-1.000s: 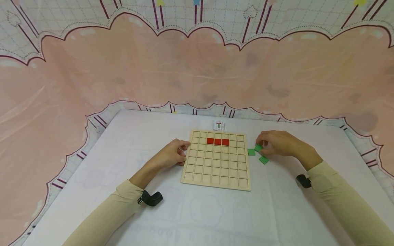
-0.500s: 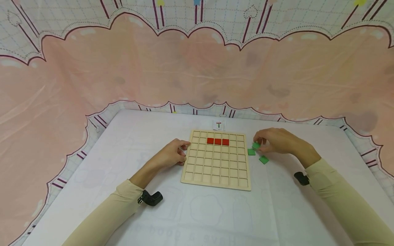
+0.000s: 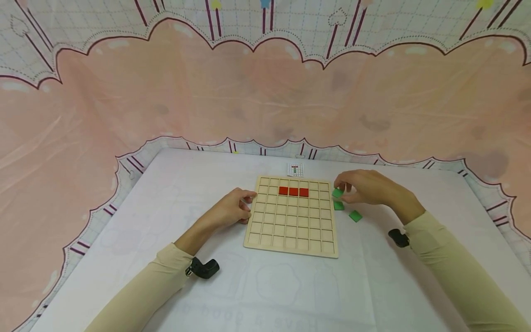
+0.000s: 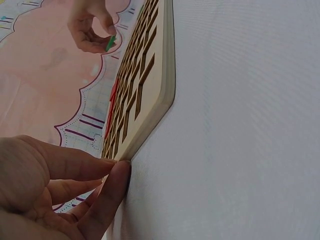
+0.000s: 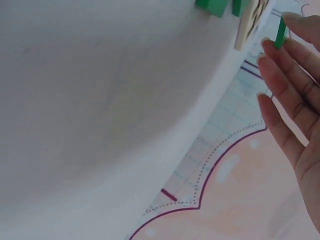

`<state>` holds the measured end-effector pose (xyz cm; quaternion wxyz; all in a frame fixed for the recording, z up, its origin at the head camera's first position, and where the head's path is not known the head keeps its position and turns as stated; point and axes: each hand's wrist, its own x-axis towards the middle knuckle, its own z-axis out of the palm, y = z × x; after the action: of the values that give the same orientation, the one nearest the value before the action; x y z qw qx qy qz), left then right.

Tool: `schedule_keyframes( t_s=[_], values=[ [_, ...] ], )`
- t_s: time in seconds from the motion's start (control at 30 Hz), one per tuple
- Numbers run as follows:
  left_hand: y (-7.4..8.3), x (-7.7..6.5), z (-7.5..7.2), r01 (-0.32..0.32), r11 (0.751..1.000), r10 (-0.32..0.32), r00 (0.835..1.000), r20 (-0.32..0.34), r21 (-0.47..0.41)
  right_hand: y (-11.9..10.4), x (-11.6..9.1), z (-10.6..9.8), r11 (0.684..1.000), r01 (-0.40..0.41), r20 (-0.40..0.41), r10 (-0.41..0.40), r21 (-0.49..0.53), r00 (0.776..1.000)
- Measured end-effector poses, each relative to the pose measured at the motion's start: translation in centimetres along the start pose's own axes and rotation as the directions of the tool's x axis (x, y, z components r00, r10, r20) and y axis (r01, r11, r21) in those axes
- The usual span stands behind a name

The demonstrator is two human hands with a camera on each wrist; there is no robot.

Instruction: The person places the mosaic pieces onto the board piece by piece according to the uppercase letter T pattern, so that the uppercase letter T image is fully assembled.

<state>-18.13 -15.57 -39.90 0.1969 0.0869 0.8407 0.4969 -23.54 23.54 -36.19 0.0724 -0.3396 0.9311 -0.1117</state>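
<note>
A square wooden grid board (image 3: 291,221) lies on the white table, with three red tiles (image 3: 293,191) side by side in its second row from the far edge. My left hand (image 3: 229,208) grips the board's left edge; in the left wrist view thumb and finger (image 4: 107,200) meet at that edge. Between thumb and fingertips my right hand (image 3: 369,186) pinches a green tile (image 3: 338,193), raised off the table near the board's right edge. The right wrist view shows this held tile (image 5: 281,33) edge-on. Below the hand, a second green tile (image 3: 339,206) lies beside the board.
Another green tile (image 3: 355,216) lies farther right on the table. Behind the board sits a small printed card (image 3: 295,170) with a red and green grid pattern. A patterned pink cloth (image 3: 265,101) hangs beyond the table's far edge. Black wrist cameras (image 3: 205,268) sit on both sleeves.
My right hand has moved left with the green tile, from among the other green tiles to close beside the board's right edge. The left hand and board have stayed put.
</note>
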Motion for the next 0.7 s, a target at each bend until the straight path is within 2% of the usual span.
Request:
schedule_keyframes(
  t_s=[0.47,0.7],
  values=[
    [-0.2,0.2,-0.1,-0.013,1.0,0.013,1.0,0.003,-0.003,-1.2,1.5,0.0,0.999,0.034,-0.009,-0.034,0.022,0.999],
    [-0.1,0.1,-0.1,-0.004,1.0,0.004,1.0,0.002,-0.002,-1.9,2.2,0.0,0.996,0.043,0.011,-0.044,0.072,0.999]
  ],
)
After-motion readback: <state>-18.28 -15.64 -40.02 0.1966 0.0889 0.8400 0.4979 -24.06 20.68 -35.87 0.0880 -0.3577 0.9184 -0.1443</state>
